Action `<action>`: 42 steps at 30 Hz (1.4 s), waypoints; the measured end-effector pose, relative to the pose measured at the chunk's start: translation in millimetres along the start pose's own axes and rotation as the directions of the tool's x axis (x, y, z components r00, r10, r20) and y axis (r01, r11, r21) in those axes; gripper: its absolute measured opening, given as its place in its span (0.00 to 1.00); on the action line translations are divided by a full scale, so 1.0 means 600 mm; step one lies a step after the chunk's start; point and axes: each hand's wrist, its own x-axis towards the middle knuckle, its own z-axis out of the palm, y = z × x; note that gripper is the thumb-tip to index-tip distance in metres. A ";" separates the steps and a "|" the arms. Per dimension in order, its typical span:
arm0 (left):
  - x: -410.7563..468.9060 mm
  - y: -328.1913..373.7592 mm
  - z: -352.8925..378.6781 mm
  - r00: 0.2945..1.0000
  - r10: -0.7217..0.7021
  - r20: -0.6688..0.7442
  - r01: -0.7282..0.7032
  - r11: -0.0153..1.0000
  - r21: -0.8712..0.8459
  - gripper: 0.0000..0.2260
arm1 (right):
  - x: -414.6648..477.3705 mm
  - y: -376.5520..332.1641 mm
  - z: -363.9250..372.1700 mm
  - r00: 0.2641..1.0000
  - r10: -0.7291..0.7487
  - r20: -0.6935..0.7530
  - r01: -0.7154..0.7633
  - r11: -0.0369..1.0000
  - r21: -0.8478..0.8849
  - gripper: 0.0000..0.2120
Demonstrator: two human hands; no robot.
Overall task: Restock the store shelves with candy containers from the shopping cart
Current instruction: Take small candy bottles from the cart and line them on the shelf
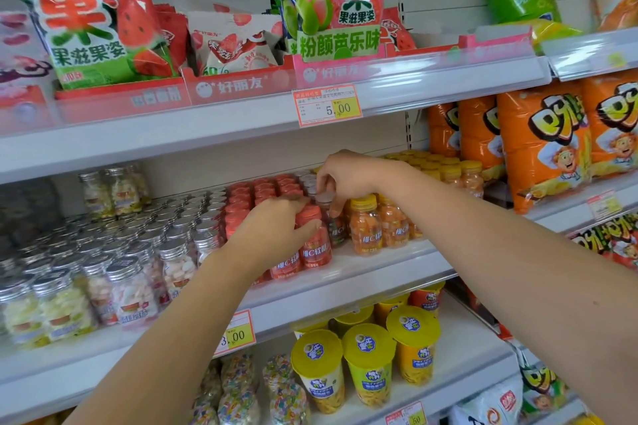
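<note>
Standing upright on the middle shelf [379, 274], the grey-capped bottle [335, 230] lies straight below the right hand [348, 176], whose fingers curl down and pinch its cap from above. Its long axis is vertical, so I judge the next move to be a straight lowering or release. It is wedged between the red-capped bottle [314, 247] on its left and the yellow-capped bottles [366, 228] of orange sweets on its right. The left hand [272, 235] is wrapped round the red-capped bottle, thumb across its front, at the shelf's front edge. That bottle holds red candy. Further left, silver-lidded jars [131, 290] hold pale sweets, and yellow-lidded cups [369, 362] stand on the shelf below. No shopping cart is in view
</note>
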 end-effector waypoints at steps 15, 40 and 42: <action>-0.001 0.071 -0.020 0.985 -0.034 -0.168 0.028 0.999 -0.036 0.22 | -0.136 0.101 -0.015 0.848 0.189 -0.495 0.029 0.916 0.400 0.06; 0.038 0.177 0.077 0.845 -0.523 0.116 0.528 0.849 -0.024 0.18 | -0.182 0.179 0.111 0.836 0.488 -0.252 -0.362 0.835 0.415 0.22; 0.036 0.175 0.074 0.844 -0.524 0.113 0.529 0.848 -0.023 0.17 | -0.180 0.175 0.115 0.826 0.504 -0.254 -0.362 0.818 0.447 0.21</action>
